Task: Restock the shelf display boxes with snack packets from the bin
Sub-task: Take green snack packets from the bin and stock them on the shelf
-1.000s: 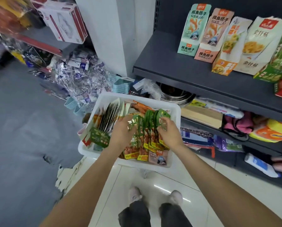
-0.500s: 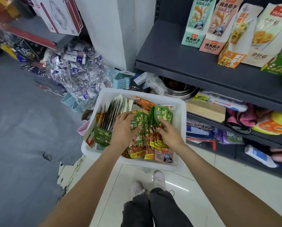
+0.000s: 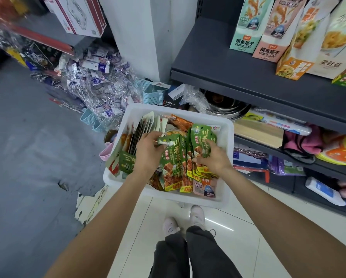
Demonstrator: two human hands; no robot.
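Now both hands, left hand (image 3: 148,149) and right hand (image 3: 212,159), grip green snack packets (image 3: 173,157) in the white bin (image 3: 227,135); next, probably lifting them to the shelf display boxes (image 3: 266,31).

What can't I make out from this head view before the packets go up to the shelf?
- Display boxes: tops cut off by the upper edge, so fill level is unknown.
- Green snack packets: count unclear; they overlap, and the left hand and right hand cover them.
- White bin: bottom hidden under packets.
- Upper-left shelf goods: blurred.
- Metal pots: mostly hidden beneath the grey shelf.
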